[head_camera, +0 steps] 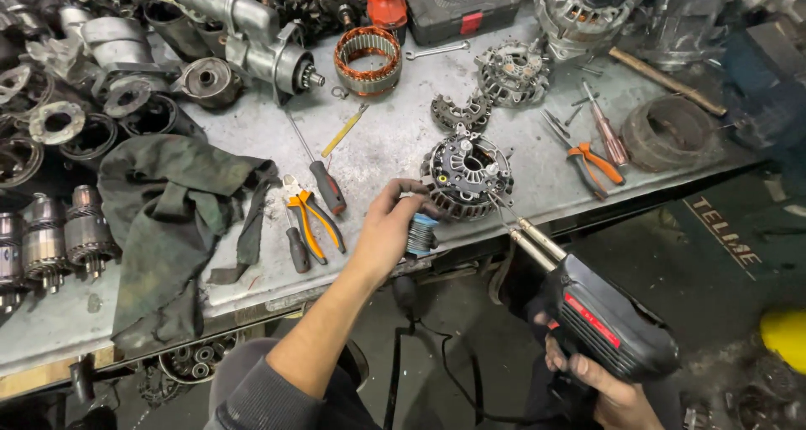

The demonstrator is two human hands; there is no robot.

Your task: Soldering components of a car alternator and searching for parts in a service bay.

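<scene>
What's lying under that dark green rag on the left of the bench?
The green rag lies spread on the metal bench, one corner hanging over the front edge. Only bench surface shows around it. Anything beneath its folds is covered and cannot be seen.

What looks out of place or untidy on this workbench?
The dark green rag hangs crumpled over the bench's front edge. The alternator part also sits close to that edge, where the soldering gun tip meets it. Nothing looks spilled.
</scene>
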